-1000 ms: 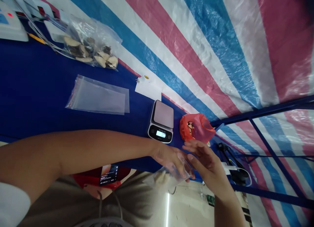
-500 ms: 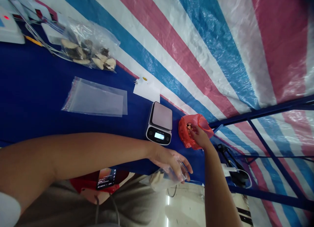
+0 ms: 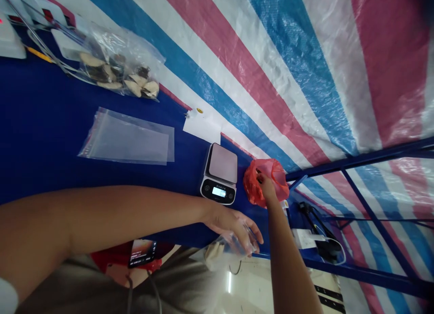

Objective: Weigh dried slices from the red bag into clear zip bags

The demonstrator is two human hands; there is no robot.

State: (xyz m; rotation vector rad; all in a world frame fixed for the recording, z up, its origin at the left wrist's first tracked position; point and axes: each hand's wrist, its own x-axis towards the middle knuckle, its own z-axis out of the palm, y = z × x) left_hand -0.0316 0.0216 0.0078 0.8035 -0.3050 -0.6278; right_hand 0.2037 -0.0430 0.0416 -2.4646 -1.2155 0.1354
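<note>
My left hand (image 3: 233, 226) grips the mouth of a clear plastic bag (image 3: 230, 248) at the table's front edge. Pale slices (image 3: 213, 253) lie at the bottom of that bag, which hangs toward my lap. My right hand (image 3: 267, 187) reaches down into a red plastic bag (image 3: 252, 192); its fingers are mostly hidden inside. Dark and pale pieces (image 3: 260, 175) show by the fingertips. Left of the red bag stands a kitchen scale (image 3: 223, 165) with a lit display and a bare weighing plate.
Flat clear zip bags (image 3: 132, 140) lie on the blue table (image 3: 40, 133). Filled bags of slices (image 3: 118, 72) sit at the back, near white devices and cables. A white paper (image 3: 203, 126) lies behind the scale. A phone (image 3: 142, 253) rests on my lap; a power strip (image 3: 307, 238) is at right.
My right hand has moved slightly left and deeper into the red bag. My left hand keeps its hold on the clear bag. The view has shifted a little.
</note>
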